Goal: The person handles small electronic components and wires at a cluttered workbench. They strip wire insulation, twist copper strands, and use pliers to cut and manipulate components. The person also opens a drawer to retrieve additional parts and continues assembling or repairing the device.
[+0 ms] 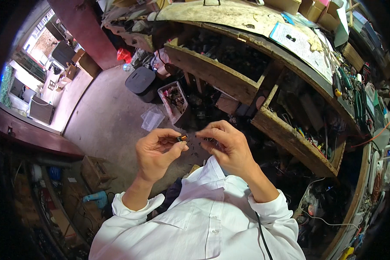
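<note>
- Left hand (154, 151), one, centre of frame: fingertips and thumb pinching the part below, probably because so slight a piece leaves no room for a fuller grip.
- Small dark-and-orange part (183, 138), one, centre of frame, between your left fingertips; raised before your chest, likely to suit your eyes.
- Right hand (230, 145), one, just right of centre: fingers curled toward the thumb, apart from the part; whether they hold anything, you cannot tell here.
- Nearer drawer (294, 143) and farther drawer (212, 71), two, right and upper centre: both pulled out, perhaps to keep their mixed contents within your reach.
- Written sheet (305, 52), one, upper right, flat on the bench (203, 12); one small black piece (291, 38) lies on it, perhaps set there to stand out.
- Clear plastic bag (152, 118), one, on the floor, above centre-left.
- Scrap box (180, 118), one, beside it; open-topped, presumably for discards.
- Dark lidded bin (141, 80), one, beyond the bag.
</note>
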Demonstrator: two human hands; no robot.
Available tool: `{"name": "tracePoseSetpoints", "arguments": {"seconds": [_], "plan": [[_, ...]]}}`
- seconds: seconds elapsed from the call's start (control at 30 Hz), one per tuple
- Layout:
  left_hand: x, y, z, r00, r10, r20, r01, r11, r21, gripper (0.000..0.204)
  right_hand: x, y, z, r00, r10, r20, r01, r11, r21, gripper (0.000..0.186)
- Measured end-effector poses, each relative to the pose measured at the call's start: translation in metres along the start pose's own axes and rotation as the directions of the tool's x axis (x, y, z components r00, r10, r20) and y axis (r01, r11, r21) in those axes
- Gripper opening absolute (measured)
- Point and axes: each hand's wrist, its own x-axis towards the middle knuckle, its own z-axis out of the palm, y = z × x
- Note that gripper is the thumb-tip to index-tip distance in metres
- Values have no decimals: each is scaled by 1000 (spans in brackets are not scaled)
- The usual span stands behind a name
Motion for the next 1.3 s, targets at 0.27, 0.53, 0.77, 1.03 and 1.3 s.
{"name": "tracePoseSetpoints", "arguments": {"seconds": [0.27, 0.53, 0.77, 1.03, 1.3], "plan": [[5, 14, 9, 984, 109, 143, -167, 851, 499, 17, 7, -22, 6, 998, -32, -48, 34, 998, 44, 16], [9, 8, 6, 993, -110, 39, 113, 990, -84, 15, 6, -18, 9, 996, 46, 77, -65, 958, 278, 12], [3, 10, 2, 963, -44, 267, 7, 990, 140, 19, 15, -11, -2, 988, 106, -111, -69, 953, 295, 8], [11, 2, -7, 995, -88, 45, 83, 991, 105, 19, 4, -13, -1, 995, 31, 92, -63, 927, 371, 9], [5, 13, -11, 969, -193, 156, 193, 981, 14, 22, -9, 11, 9, 994, 48, 100, -43, 998, -46, 12]]}}
